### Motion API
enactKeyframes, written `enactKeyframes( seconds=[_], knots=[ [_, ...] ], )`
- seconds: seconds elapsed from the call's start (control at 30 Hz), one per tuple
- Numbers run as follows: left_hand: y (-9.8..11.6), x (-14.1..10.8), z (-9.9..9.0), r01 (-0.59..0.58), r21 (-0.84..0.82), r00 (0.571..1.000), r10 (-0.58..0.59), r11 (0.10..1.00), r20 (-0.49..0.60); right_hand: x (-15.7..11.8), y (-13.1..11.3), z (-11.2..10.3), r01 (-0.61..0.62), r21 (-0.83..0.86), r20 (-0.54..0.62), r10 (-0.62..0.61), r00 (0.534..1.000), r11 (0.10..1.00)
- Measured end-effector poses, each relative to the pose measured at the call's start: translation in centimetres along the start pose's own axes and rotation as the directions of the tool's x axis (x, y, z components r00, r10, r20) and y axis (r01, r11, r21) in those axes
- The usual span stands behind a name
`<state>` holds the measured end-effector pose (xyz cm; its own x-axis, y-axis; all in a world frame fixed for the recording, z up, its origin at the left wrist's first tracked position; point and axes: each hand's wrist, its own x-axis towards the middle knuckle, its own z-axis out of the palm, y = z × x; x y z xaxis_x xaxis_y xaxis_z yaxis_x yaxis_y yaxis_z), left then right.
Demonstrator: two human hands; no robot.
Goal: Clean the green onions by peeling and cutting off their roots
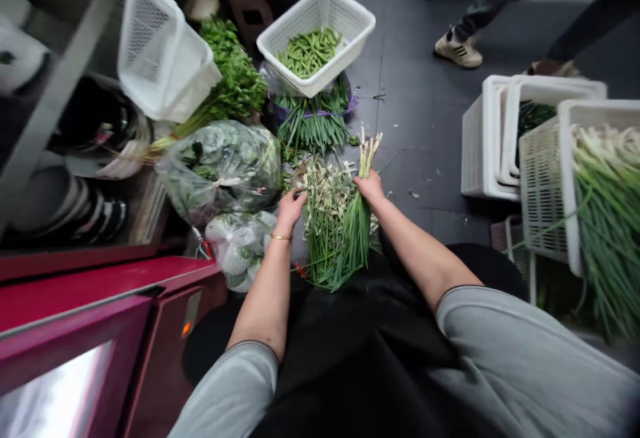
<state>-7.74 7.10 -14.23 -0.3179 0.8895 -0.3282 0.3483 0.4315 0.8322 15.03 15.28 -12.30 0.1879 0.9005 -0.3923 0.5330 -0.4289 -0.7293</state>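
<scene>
In the head view, my right hand [370, 187] is closed round a bunch of scallions [356, 225]. Their pale root ends [369, 148] point up and away from me, and the long green leaves hang toward my lap. My left hand [291, 210] is at the left edge of the pile, thumb and fingers drawn together; whatever they may pinch is too small to make out. Between both hands lies a heap of scallion trimmings [327, 188], pale peelings on top and green leaves below.
A white basket of green beans [310, 51] stands beyond the heap, above bundled greens [313, 125]. Bagged vegetables [225, 165], leafy herbs [230, 58] and white baskets [165, 58] are at left. A scallion-filled crate [543, 185] stands at right. Another person's shoe [457, 49] is behind.
</scene>
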Motion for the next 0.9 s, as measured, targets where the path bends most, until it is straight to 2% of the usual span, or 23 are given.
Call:
enactKeyframes(
  seconds=[0.03,0.07,0.13,0.23,0.27,0.3,0.37,0.43,0.53,0.6,0.67,0.77,0.83,0.9],
  knots=[
    [1.6,-2.1,-0.4,-0.075,-0.059,0.997,0.076,0.995,0.018,-1.7,-1.2,-0.8,0.102,0.147,0.027,-0.107,0.994,0.984],
    [3.2,-4.3,-1.0,-0.149,-0.108,0.988,0.151,0.983,0.014,-3.5,-2.5,-1.7,0.197,0.307,0.043,-0.22,0.974,0.931],
    [6.3,-8.9,-2.3,-0.292,-0.143,0.956,0.285,0.946,-0.066,-6.9,-5.0,-4.1,0.325,0.57,0.049,-0.426,0.903,0.755],
    [10.6,-14.9,-4.8,-0.466,-0.086,0.873,0.441,0.881,-0.209,-11.3,-8.1,-8.0,0.433,0.7,0.085,-0.669,0.738,0.567],
    [11.9,-16.4,-5.5,-0.514,-0.067,0.841,0.487,0.855,-0.234,-12.5,-8.9,-9.1,0.454,0.709,0.106,-0.719,0.687,0.539],
    [13.0,-17.6,-6.0,-0.558,-0.058,0.812,0.53,0.828,-0.244,-13.6,-9.5,-10.0,0.459,0.712,0.128,-0.741,0.659,0.531],
    [14.8,-19.1,-6.4,-0.62,-0.084,0.775,0.592,0.78,-0.221,-15.5,-10.4,-10.9,0.393,0.737,0.181,-0.72,0.669,0.55],
    [15.7,-19.5,-5.7,-0.636,-0.189,0.772,0.62,0.749,-0.14,-17.4,-10.7,-11.1,0.25,0.794,0.257,-0.678,0.689,0.555],
    [15.3,-19.2,-3.5,-0.515,-0.403,0.809,0.584,0.757,0.062,-19.9,-10.4,-10.8,0.078,0.862,0.329,-0.67,0.666,0.501],
    [14.3,-19.3,-1.8,-0.402,-0.461,0.841,0.518,0.791,0.155,-21.0,-9.7,-10.6,0.031,0.876,0.331,-0.646,0.687,0.481],
    [13.3,-19.8,-0.5,-0.318,-0.492,0.883,0.442,0.81,0.157,-21.5,-8.7,-10.5,-0.001,0.876,0.337,-0.609,0.718,0.482],
    [12.7,-20.6,0.2,-0.154,-0.615,0.945,0.298,0.773,0.138,-21.3,-7.1,-10.5,-0.034,0.86,0.366,-0.569,0.736,0.51],
    [12.7,-20.9,0.2,-0.015,-0.682,0.964,0.192,0.731,0.184,-20.9,-6.4,-10.4,-0.048,0.841,0.4,-0.56,0.725,0.539],
    [12.8,-20.9,0.2,0.071,-0.715,0.966,0.132,0.696,0.224,-20.5,-5.8,-10.2,-0.069,0.833,0.436,-0.573,0.694,0.55]
  ],
)
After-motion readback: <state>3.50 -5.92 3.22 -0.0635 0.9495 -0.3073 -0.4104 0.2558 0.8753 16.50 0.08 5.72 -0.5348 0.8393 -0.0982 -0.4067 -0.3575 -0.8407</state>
